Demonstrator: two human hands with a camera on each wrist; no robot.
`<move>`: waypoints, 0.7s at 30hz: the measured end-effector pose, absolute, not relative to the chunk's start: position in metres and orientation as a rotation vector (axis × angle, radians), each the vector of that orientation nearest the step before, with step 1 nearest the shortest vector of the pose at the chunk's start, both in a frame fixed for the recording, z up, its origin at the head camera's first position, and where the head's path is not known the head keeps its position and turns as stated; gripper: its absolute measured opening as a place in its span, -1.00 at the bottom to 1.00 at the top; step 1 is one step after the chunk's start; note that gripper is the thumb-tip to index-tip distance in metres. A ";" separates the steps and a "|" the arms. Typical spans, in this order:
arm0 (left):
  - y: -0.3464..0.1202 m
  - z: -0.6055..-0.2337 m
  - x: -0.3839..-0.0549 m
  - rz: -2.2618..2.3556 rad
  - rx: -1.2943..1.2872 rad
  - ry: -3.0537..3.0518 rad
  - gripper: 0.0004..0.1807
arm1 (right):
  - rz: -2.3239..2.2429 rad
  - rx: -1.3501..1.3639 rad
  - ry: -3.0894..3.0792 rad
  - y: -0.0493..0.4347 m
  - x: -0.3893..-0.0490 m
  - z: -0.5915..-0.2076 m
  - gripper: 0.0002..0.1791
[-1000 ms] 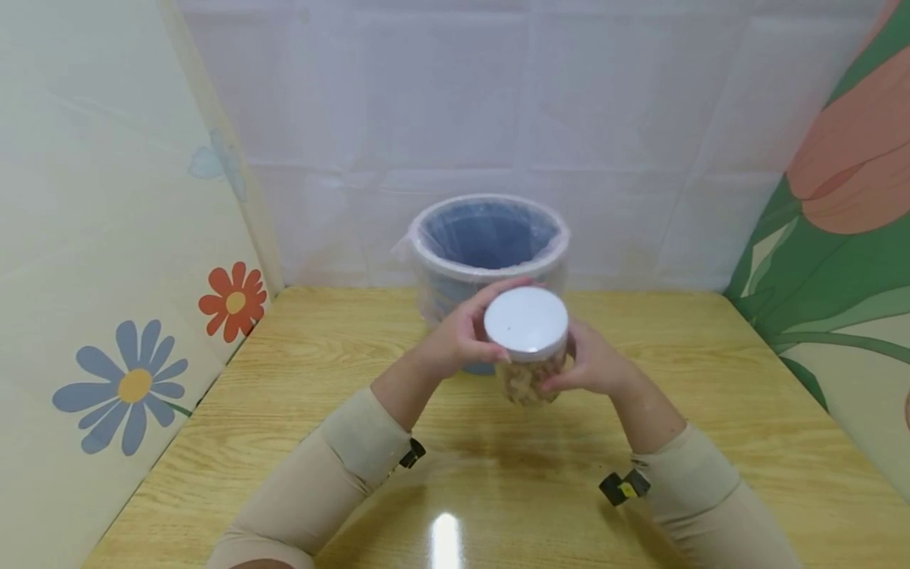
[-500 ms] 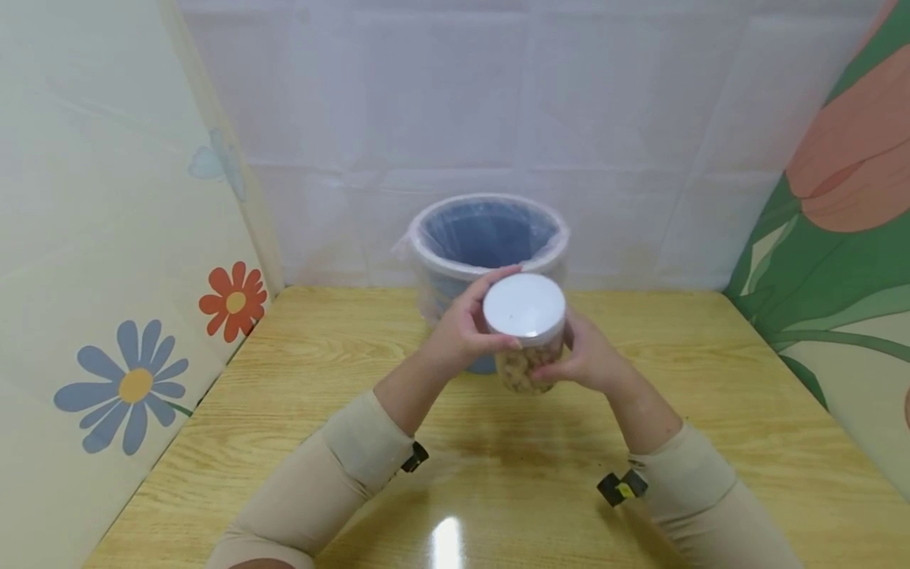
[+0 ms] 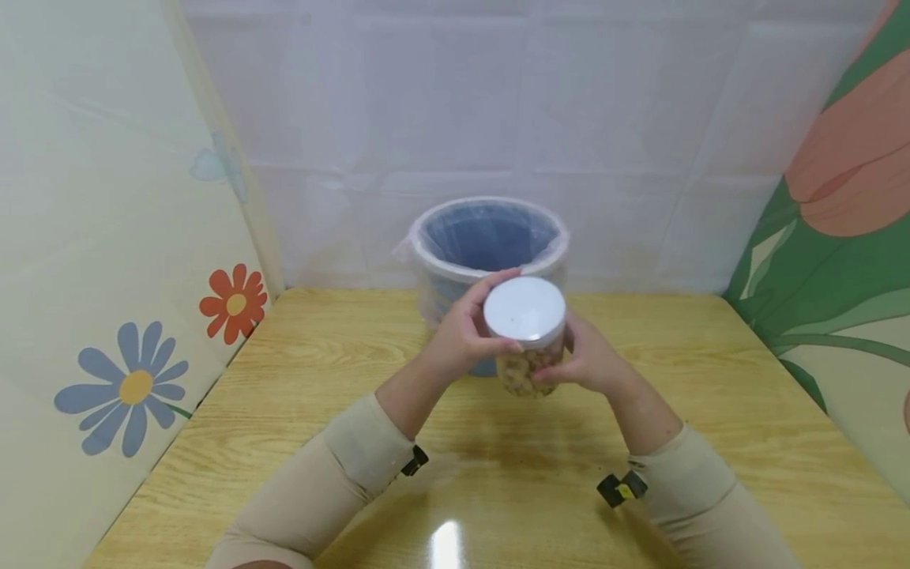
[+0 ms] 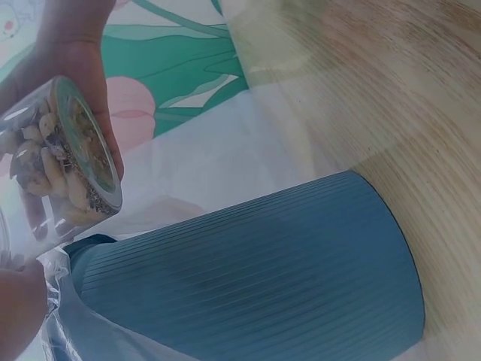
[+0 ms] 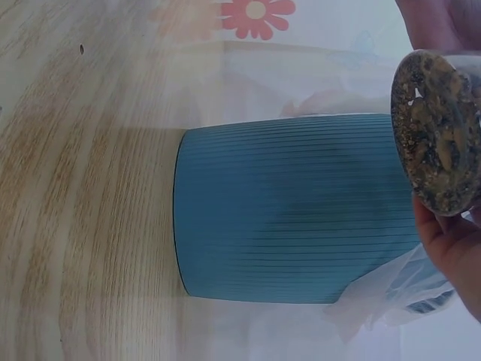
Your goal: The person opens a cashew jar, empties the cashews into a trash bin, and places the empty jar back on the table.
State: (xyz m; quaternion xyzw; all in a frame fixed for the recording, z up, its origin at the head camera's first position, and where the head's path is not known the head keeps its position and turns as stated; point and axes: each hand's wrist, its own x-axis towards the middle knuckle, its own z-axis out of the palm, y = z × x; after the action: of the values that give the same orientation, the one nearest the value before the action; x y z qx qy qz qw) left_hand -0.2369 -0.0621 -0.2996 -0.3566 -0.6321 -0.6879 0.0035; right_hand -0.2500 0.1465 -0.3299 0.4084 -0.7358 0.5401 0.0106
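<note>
Jar lid (image 3: pixel 524 308) white; contents (image 3: pixel 515 371) tan and dark brown. Bin (image 4: pixel 248 263) blue, fine ribbed lines. Table (image 3: pixel 341 336) yellow, wood-grained. Left wall (image 3: pixel 85 197) cream: 1 blue flower (image 3: pixel 135 387), 1 red flower (image 3: pixel 235 304), both yellow-centred. Right wall (image 3: pixel 870 411): pink tulip (image 3: pixel 860 158), green leaves (image 3: pixel 846 273). Sleeves (image 3: pixel 306 494) beige.

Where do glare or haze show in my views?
Head: a bright glare patch on the table at the bottom edge, mild sheen on the white lid. Left wrist: muted and hazy, though the jar is distinct. Right wrist: a faint orange smear beside the red flower, likely its reflection.
</note>
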 end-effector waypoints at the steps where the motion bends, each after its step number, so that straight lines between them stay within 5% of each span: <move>1: -0.062 -0.300 -0.237 -2.151 -1.112 -1.981 0.18 | 1.685 1.279 -2.294 0.147 -0.250 -0.330 0.03; 21: -0.066 -0.296 -0.233 -2.072 -1.138 -1.856 0.21 | 1.709 1.167 -2.302 0.158 -0.255 -0.334 0.02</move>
State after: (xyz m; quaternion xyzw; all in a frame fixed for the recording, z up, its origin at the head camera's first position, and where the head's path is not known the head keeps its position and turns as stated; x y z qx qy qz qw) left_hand -0.2328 -0.0662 -0.2955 -0.3777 -0.6163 -0.6877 0.0681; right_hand -0.2549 0.1585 -0.3339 0.3770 -0.7435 0.5519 0.0232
